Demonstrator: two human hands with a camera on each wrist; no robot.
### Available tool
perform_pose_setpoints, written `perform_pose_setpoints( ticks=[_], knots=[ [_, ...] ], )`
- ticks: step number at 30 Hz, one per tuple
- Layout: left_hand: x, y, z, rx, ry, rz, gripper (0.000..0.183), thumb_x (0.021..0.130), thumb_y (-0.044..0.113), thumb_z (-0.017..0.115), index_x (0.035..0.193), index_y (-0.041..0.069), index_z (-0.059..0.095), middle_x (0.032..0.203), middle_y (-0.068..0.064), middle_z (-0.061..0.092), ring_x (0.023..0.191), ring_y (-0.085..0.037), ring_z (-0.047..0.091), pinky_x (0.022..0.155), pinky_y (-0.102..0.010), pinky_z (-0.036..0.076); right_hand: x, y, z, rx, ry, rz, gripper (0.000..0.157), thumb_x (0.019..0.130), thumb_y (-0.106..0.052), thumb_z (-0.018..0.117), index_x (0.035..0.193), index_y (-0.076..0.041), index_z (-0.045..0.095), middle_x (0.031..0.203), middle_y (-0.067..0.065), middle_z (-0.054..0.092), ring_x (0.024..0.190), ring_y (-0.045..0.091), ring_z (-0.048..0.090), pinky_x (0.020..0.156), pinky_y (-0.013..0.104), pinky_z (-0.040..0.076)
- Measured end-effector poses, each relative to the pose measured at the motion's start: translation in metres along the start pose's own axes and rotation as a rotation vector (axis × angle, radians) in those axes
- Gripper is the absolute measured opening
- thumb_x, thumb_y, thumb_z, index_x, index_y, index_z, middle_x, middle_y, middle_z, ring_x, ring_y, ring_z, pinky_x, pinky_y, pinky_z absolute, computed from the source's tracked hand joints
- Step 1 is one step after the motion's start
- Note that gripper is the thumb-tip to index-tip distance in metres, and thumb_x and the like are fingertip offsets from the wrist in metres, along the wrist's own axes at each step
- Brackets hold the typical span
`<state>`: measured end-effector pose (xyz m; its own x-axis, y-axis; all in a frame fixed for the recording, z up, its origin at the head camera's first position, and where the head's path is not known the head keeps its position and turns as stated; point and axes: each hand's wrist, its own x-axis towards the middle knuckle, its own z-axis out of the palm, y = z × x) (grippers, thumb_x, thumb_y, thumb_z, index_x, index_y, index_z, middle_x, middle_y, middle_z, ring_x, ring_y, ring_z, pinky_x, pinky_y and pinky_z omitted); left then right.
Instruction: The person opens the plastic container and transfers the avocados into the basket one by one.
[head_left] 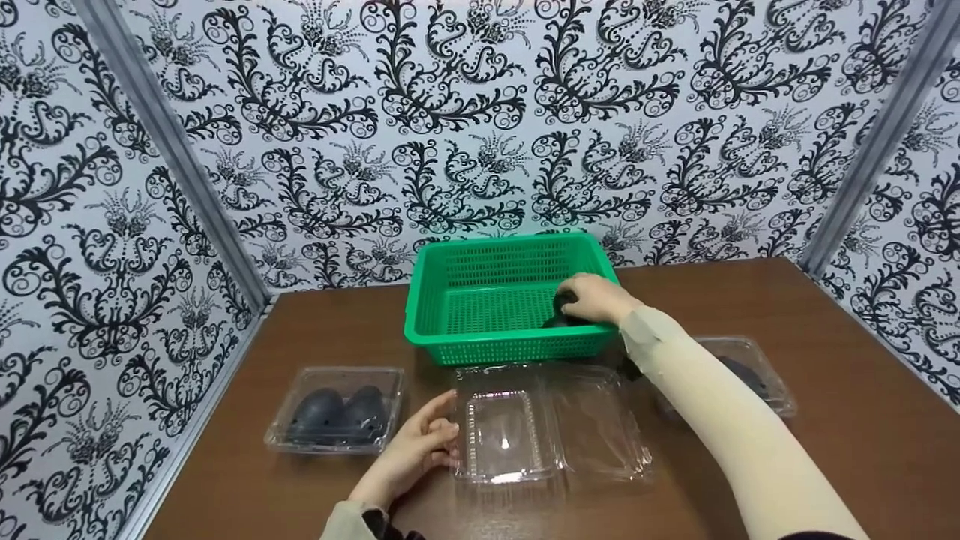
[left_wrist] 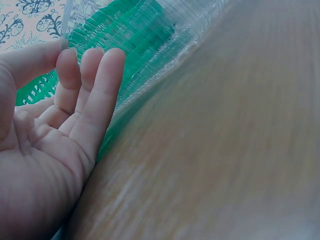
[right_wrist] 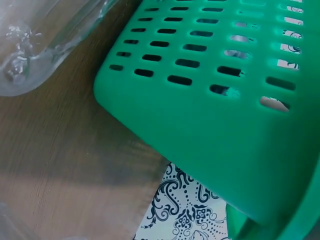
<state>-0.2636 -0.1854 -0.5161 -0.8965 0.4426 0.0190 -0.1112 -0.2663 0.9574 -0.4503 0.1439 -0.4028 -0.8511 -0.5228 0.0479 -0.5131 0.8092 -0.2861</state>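
A clear plastic clamshell box (head_left: 504,435) lies unfolded on the table. Beside its left edge is my left hand (head_left: 418,444), fingers loosely bent, fingertips touching the plastic; the left wrist view shows this hand (left_wrist: 60,110) close up. My right hand (head_left: 600,298) reaches over the near right corner of a green perforated basket (head_left: 510,350) and grips a dark, rounded, avocado-like fruit (head_left: 562,301). Another dark shape (head_left: 556,322) shows under it, partly hidden. In the right wrist view only the basket's outer wall (right_wrist: 165,110) fills the picture, the fingers out of sight.
To the left sits a closed clear box (head_left: 337,442) with dark egg-shaped fruits (head_left: 322,412) inside. A similar box (head_left: 780,405) stands at the right, partly covered by my right forearm. A patterned wall (head_left: 465,150) rises behind the basket.
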Motion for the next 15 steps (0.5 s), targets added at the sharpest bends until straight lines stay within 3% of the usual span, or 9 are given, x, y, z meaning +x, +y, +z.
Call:
perform_pose_setpoints(
  ticks=[9, 15],
  knots=[
    [-0.001, 0.0, 0.001, 0.006, 0.016, -0.004, 0.069, 0.096, -0.001, 0.051, 0.152, -0.001, 0.01, 0.085, -0.003, 0.054, 0.072, -0.013, 0.057, 0.067, -0.029, 0.057, -0.014, 0.0, -0.011, 0.099, 0.089, -0.079, 0.035, 0.093, -0.015, 0.059, 0.125, -0.001, 0.062, 0.127, 0.019, 0.059, 0.121, 0.037, 0.05, 0.102, 0.052, 0.04],
    [0.0, 0.002, 0.001, 0.014, 0.012, -0.008, 0.071, 0.096, 0.002, 0.054, 0.152, -0.001, 0.01, 0.084, -0.003, 0.054, 0.072, -0.012, 0.056, 0.067, -0.029, 0.057, -0.038, 0.002, -0.023, 0.169, 0.171, -0.114, 0.037, 0.091, -0.017, 0.063, 0.124, -0.001, 0.063, 0.125, 0.018, 0.061, 0.114, 0.037, 0.054, 0.098, 0.053, 0.043]
  ],
)
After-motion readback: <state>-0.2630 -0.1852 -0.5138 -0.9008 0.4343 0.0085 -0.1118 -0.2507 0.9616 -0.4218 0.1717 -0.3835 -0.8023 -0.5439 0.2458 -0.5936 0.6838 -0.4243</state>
